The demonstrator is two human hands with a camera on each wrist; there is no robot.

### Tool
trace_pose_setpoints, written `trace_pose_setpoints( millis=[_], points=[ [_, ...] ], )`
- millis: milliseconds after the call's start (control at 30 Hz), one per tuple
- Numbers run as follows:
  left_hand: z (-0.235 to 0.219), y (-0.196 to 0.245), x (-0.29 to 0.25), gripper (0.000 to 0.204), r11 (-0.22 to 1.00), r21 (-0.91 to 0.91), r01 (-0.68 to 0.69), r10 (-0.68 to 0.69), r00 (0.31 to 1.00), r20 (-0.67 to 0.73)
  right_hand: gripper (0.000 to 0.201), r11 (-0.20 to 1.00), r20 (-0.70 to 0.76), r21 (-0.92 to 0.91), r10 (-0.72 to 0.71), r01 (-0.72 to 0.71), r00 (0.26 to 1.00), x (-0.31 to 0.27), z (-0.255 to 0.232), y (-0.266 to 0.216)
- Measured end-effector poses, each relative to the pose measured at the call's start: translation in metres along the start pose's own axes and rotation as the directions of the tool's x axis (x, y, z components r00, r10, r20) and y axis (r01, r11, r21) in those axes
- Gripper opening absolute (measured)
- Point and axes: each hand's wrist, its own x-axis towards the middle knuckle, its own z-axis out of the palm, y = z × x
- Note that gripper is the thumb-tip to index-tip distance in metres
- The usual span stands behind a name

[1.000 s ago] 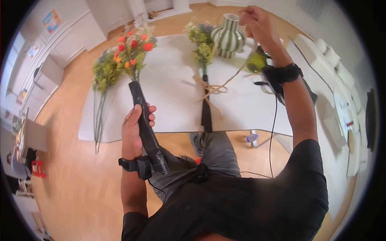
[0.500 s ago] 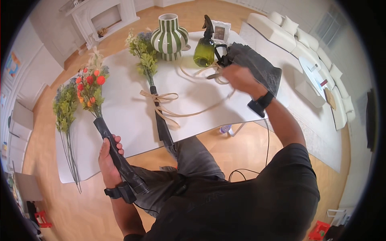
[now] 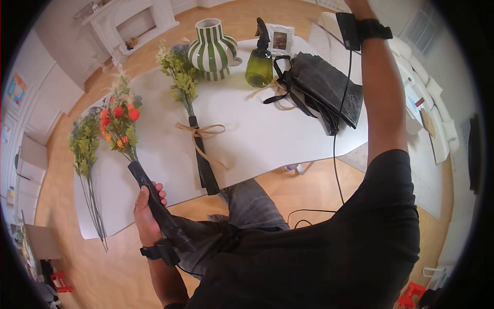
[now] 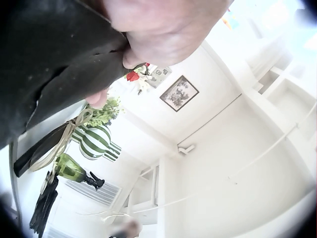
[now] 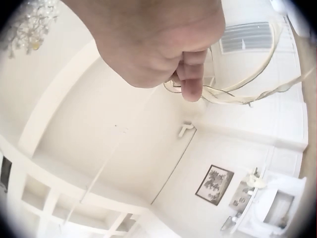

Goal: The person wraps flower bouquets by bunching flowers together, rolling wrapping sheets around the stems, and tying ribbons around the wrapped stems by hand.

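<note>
My left hand [image 3: 147, 219] grips the black wrap [image 3: 165, 219] of a bouquet, thumb on one side and fingertips showing on the other. Its orange and red flowers [image 3: 119, 113] point away from me over the table's left part. Raised at the top edge of the head view, my right hand [image 5: 158, 39] is mostly cut off there. In the right wrist view its curled fingers hold a pale raffia strand [image 5: 235, 100] that hangs in loops. Between the hands, a second bouquet [image 3: 181, 82] lies on the table, its black wrap [image 3: 205, 167] tied with a raffia bow [image 3: 198, 130].
Loose green stems [image 3: 85, 149] lie at the table's left. A green-striped vase [image 3: 212, 54], a green spray bottle [image 3: 259, 69] and a picture frame [image 3: 280, 40] stand at the back. Folded black material [image 3: 324, 85] lies at the right. A cable [image 3: 335, 165] hangs from my right wrist.
My right hand came down low over the table's right side, then rose to the top edge with the raffia strand, which has left the tabletop. My left hand keeps its hold on the bouquet.
</note>
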Motion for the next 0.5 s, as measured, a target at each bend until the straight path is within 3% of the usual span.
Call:
trace_pose_setpoints(
  millis=[33, 100, 133, 167, 200, 233, 267, 300, 333, 400, 433, 500],
  points=[
    [0.002, 0.000, -0.001, 0.030, 1.000, 0.017, 0.016, -0.016, 1.000, -0.003, 0.008, 0.983, 0.009, 0.181, -0.023, 0.021, 1.000, -0.005, 0.001, 0.011],
    [0.005, 0.000, -0.002, 0.030, 1.000, 0.015, 0.003, -0.003, 1.000, -0.011, 0.012, 0.998, 0.019, 0.017, 0.056, -0.056, 0.998, -0.055, -0.001, 0.000],
    [0.006, 0.001, -0.003, 0.029, 1.000, 0.012, -0.007, 0.007, 1.000, -0.019, 0.022, 0.992, 0.114, -0.117, 0.063, -0.050, 0.991, -0.083, -0.011, 0.002],
    [0.007, 0.003, -0.005, 0.029, 1.000, 0.005, -0.007, 0.007, 1.000, -0.020, 0.017, 0.962, 0.194, -0.108, 0.266, -0.249, 0.944, -0.098, -0.035, 0.032],
    [0.008, 0.005, -0.007, 0.029, 1.000, -0.008, -0.004, 0.004, 1.000, -0.016, 0.014, 0.893, 0.212, -0.396, 0.314, -0.212, 0.925, -0.135, -0.036, 0.019],
    [0.009, 0.006, -0.008, 0.029, 1.000, -0.020, 0.000, 0.000, 1.000, -0.013, 0.013, 0.809, 0.322, -0.566, 0.395, -0.159, 0.860, -0.162, -0.047, 0.026],
    [0.008, 0.007, -0.008, 0.029, 1.000, -0.026, 0.001, -0.002, 1.000, -0.012, 0.023, 0.658, 0.328, -0.750, 0.453, -0.063, 0.829, -0.194, -0.054, 0.027],
    [0.008, 0.008, -0.008, 0.028, 0.999, -0.037, 0.007, -0.008, 1.000, -0.005, 0.021, 0.639, 0.338, -0.761, 0.537, -0.113, 0.773, -0.220, -0.065, 0.034],
    [0.006, 0.011, -0.009, 0.028, 0.999, -0.048, 0.013, -0.013, 1.000, 0.003, 0.017, 0.538, 0.345, -0.841, 0.608, -0.052, 0.715, -0.240, -0.077, 0.047],
    [0.002, 0.010, -0.006, 0.027, 0.998, -0.064, 0.021, -0.020, 1.000, 0.016, 0.016, 0.385, 0.289, -0.919, 0.494, 0.092, 0.820, -0.274, -0.085, 0.039],
    [0.000, 0.010, -0.005, 0.027, 0.997, -0.076, 0.028, -0.027, 0.999, 0.025, 0.016, 0.384, 0.288, -0.919, 0.495, 0.092, 0.820, -0.280, -0.087, 0.034],
    [0.001, 0.008, -0.005, 0.027, 0.995, -0.088, 0.035, -0.033, 0.999, 0.028, 0.016, 0.203, 0.301, -0.946, 0.265, 0.252, 0.916, -0.288, -0.090, 0.026]
  ],
)
